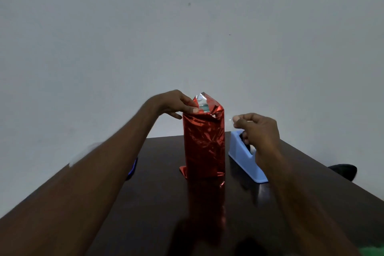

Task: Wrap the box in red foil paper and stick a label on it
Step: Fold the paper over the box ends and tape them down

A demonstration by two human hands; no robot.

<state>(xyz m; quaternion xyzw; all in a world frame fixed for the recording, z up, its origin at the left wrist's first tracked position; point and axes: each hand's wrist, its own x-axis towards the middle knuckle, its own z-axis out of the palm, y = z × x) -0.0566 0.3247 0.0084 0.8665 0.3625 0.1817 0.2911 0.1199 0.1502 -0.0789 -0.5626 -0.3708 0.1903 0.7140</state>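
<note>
On dark table [145, 203]: upright red-foil-wrapped box [204, 147], top flaps seemingly unsealed.

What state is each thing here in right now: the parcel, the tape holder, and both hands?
Box: upright on the table, sides covered in red foil.
Foil top: not closed, silver inside showing.
Tape dispenser: resting on the table, right of the box.
Left hand: pinching the foil's top edge.
Right hand: above the dispenser, fingertips pinched together; a tape piece between them is too faint to confirm.
</note>
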